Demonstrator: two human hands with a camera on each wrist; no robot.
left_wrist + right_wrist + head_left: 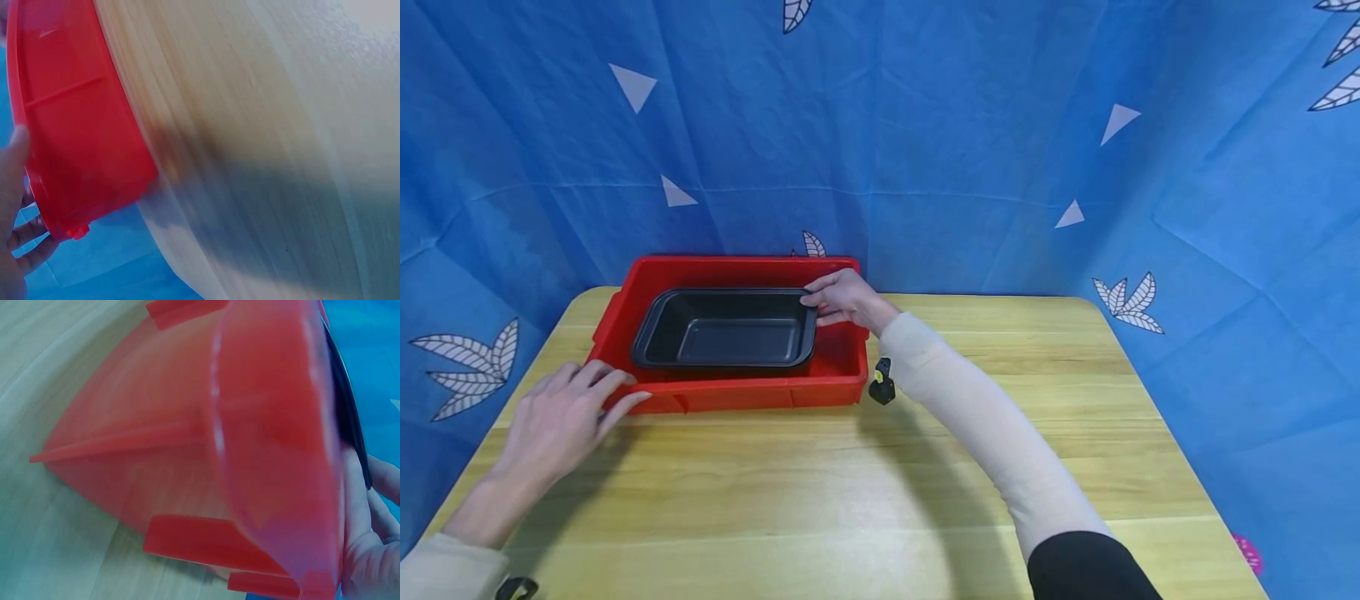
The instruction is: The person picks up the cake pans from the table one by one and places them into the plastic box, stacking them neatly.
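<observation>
A black rectangular loaf pan (730,340) sits within a red plastic bin (775,393) at the back left of the table. My right hand (844,298) reaches over the bin's right end and pinches the pan's right rim between thumb and fingers. From the right wrist, the dark pan rim (350,406) shows between the fingers, just past the red wall. My left hand (567,408) grips the bin's front left corner, its thumb against the front side. In the left wrist view, fingers (31,247) reach round the corner's end.
Beneath the bin is a light wooden table (760,492) with rounded back corners. A blue patterned cloth (925,125) hangs close behind the bin and along both sides. Small black devices (882,382) are worn at the wrists.
</observation>
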